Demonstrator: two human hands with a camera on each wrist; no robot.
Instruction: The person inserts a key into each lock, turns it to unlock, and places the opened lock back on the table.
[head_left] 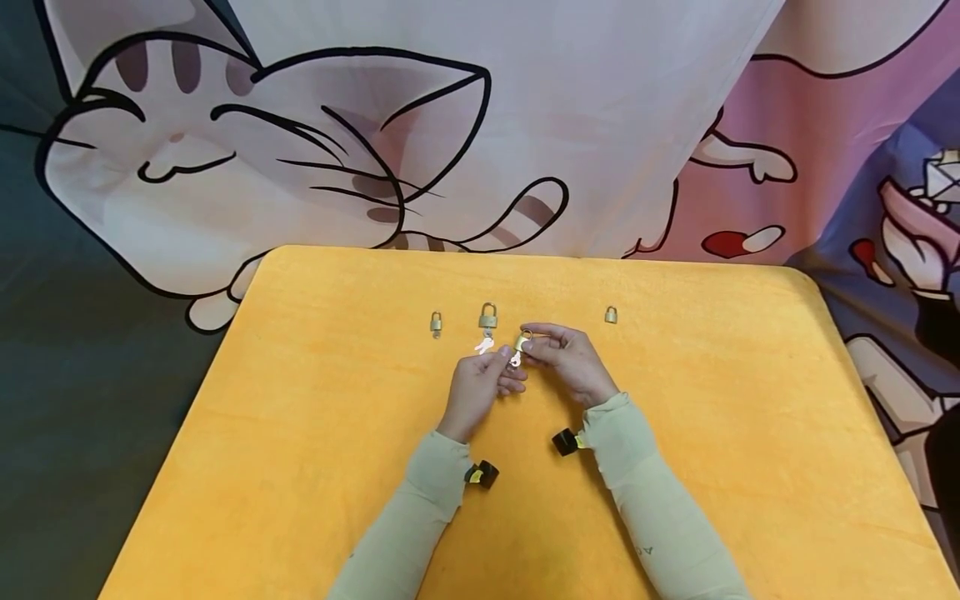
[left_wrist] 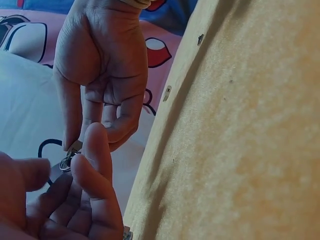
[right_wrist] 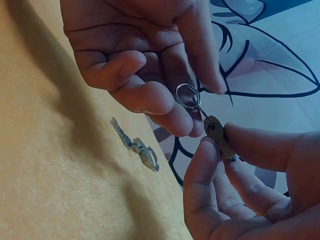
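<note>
My right hand [head_left: 572, 363] pinches a small brass padlock [right_wrist: 224, 145] between thumb and fingertips, above the table. A key [right_wrist: 204, 114] stands in the padlock's keyhole, and a metal key ring [right_wrist: 188, 96] hangs from that key. Beside the ring is my left hand [head_left: 480, 385], palm turned up, fingers loosely bent and thumb apart from them. The ring lies close against its fingers; whether they touch is hard to tell. In the left wrist view, fingers hide much of the padlock.
On the yellow table [head_left: 337, 417], a larger padlock [head_left: 488, 317] with keys [head_left: 484, 343] lies just beyond my hands. A small padlock [head_left: 437, 323] sits to its left, another padlock [head_left: 611, 315] to the right. A cartoon-printed cloth [head_left: 600, 125] hangs behind the far edge.
</note>
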